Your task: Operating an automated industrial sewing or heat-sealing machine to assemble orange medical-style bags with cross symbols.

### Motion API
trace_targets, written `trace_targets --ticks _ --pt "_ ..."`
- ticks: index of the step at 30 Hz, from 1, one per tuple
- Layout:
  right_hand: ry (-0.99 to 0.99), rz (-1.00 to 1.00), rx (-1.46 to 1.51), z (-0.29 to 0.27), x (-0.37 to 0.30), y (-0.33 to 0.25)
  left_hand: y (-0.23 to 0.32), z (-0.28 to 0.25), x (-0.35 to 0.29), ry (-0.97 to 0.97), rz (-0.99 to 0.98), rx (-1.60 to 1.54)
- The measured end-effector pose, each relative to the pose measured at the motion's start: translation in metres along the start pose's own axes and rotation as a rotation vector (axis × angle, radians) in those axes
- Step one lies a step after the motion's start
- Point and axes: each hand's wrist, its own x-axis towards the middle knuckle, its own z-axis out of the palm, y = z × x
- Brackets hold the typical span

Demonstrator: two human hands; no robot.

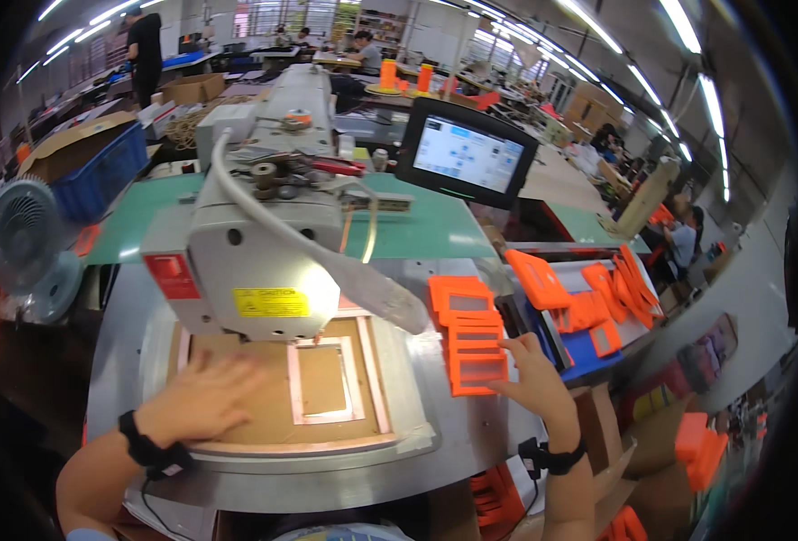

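A: Left hand (202, 397), what's it doing?
B: Flat, fingers spread, palm down on the brown template board (277, 406), lower left of centre in the frame. Grip is wide, holding nothing, just pressing on the board. Black wristband (146, 446) on that wrist.

A: Board detail?
B: Brown panel with a pale pink rectangular frame (325, 383) round a cut-out window, lying on the grey metal counter (471, 433) under the head of the white sewing machine (255, 225). A yellow label (271, 302) is on the machine's front, a red one (173, 276) on its left.

A: Right hand (532, 374)?
B: Right of centre, fingertips touching the lower right edge of the stack of orange frame pieces (467, 334). Fingers partly curled, loose; whether it actually pinches a piece, cannot tell. Black band on that wrist too.

A: Where's the stack exactly?
B: On the counter just right of the board, fanned in an overlapping row running from mid-frame down toward the right hand.

A: Anything else?
B: More orange pieces (597, 293) heaped on a blue tray (588, 352) farther right. A touchscreen monitor (467, 153) upper centre, behind the machine. A green mat (426, 225) under it. A grey fan (25, 239) at the left edge, a blue crate (101, 171) above it. Other people at work benches along the top and right of the frame.
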Motion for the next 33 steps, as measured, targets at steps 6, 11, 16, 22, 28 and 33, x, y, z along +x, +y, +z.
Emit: trace_targets --ticks 6,11,16,22,28,33 --pt "-0.086 0.008 0.01 0.006 0.01 -0.003 -0.028 -0.012 -0.017 0.093 -0.303 0.089" --pt "-0.059 0.017 -0.011 0.007 0.012 -0.001 0.015 -0.024 0.004 0.08 -0.026 -0.27" --pt "0.024 0.013 0.024 0.006 0.016 0.004 0.061 -0.012 0.044 -0.032 0.313 -0.116" --pt "-0.177 0.301 0.325 -0.033 0.009 -0.007 0.033 0.014 0.023 0.021 0.22 -0.078" --pt "-0.235 0.074 0.921 -0.023 0.019 -0.072 -0.019 0.008 -0.004 0.207 -0.179 0.197" --pt "-0.473 -0.048 0.849 0.033 0.051 -0.115 -0.031 0.003 -0.017 0.219 -0.337 0.246"
